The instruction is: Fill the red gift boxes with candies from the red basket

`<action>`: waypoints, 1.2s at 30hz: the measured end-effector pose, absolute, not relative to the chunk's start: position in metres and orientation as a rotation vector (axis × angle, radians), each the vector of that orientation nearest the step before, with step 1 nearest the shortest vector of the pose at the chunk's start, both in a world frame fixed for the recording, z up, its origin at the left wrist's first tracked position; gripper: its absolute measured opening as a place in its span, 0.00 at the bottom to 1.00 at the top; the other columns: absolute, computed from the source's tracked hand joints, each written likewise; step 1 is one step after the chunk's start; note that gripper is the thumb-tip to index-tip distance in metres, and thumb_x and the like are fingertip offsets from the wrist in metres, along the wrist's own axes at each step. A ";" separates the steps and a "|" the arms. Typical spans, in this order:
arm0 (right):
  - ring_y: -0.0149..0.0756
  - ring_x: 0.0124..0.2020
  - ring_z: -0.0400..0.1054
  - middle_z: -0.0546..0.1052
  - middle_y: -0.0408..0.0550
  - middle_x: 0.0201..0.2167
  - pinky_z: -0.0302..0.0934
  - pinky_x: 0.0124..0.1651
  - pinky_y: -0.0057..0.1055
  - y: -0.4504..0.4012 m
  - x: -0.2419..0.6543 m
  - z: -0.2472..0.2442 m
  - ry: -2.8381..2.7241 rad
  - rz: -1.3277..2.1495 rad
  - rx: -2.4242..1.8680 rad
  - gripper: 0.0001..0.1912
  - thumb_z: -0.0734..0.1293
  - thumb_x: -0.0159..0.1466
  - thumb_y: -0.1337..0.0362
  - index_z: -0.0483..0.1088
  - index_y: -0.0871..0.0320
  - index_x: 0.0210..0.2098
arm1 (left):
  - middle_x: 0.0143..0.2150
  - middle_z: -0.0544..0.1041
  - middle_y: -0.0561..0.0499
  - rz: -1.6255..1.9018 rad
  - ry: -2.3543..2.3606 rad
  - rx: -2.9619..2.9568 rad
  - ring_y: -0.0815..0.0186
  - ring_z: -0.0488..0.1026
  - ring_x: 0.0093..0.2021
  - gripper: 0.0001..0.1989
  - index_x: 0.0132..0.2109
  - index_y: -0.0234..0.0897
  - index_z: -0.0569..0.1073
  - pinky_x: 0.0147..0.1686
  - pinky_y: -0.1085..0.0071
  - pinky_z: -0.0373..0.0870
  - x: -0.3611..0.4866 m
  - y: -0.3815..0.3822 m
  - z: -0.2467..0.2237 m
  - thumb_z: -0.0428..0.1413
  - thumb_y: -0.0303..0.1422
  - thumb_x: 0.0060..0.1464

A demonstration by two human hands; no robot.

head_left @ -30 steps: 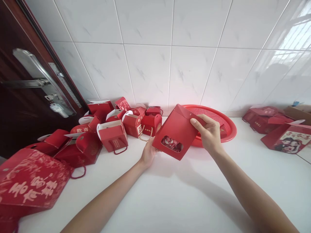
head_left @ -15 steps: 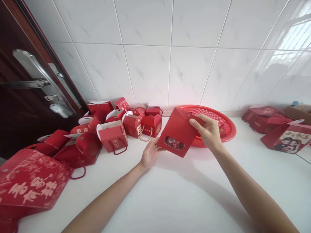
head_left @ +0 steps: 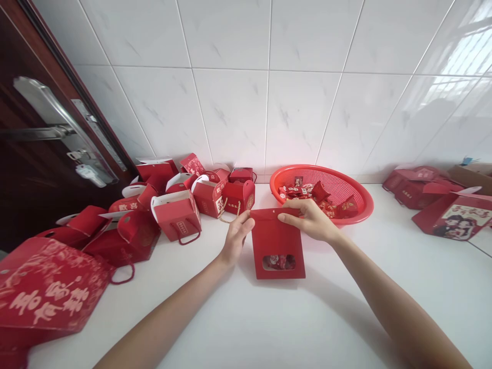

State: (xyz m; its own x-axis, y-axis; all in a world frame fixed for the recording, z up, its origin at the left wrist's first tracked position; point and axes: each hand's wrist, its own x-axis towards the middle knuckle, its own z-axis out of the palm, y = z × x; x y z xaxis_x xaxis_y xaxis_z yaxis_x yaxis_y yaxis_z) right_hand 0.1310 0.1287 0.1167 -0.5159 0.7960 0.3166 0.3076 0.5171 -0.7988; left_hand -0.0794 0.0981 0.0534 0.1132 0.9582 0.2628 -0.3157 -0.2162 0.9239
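A red paper gift bag point(head_left: 277, 233) with a small clear window stands upright in front of me, its top folded flat. Red-wrapped pieces show through the window. My right hand point(head_left: 309, 220) pinches the top edge, thumb in front and fingers behind. At the upper left corner my left hand point(head_left: 237, 237) has its thumb and fingers closed on the bag's edge. Just behind the bag is a red plastic basket point(head_left: 363, 207) with small red-wrapped sweets point(head_left: 321, 192) in it.
Several red gift boxes point(head_left: 179, 215) with cord handles crowd the left side, near a dark door point(head_left: 23, 169) with keys in its lock. More red boxes point(head_left: 453, 218) and a brown carton point(head_left: 471, 174) lie at the right. A tiled wall point(head_left: 230, 118) closes the back.
The bag has come down and towards me, turning from tilted to upright. My left hand has moved up from its lower corner to its top edge. The basket's contents are now uncovered.
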 end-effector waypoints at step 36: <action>0.40 0.35 0.75 0.78 0.49 0.33 0.68 0.36 0.34 0.136 0.132 0.105 -1.991 1.219 -0.760 0.18 0.67 0.67 0.49 0.74 0.59 0.34 | 0.29 0.76 0.53 1.472 0.913 1.165 0.64 0.73 0.30 0.18 0.32 0.38 0.74 0.32 0.69 0.71 -0.075 0.093 0.057 0.65 0.49 0.51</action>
State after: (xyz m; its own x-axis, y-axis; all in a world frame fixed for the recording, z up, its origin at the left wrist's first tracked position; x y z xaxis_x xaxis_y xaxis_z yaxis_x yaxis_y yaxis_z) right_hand 0.1318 0.1357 0.1045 -0.6032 0.7601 0.2417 0.1303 0.3929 -0.9103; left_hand -0.0753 0.0930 0.0566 -0.0288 0.9778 0.2077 -0.2490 -0.2083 0.9458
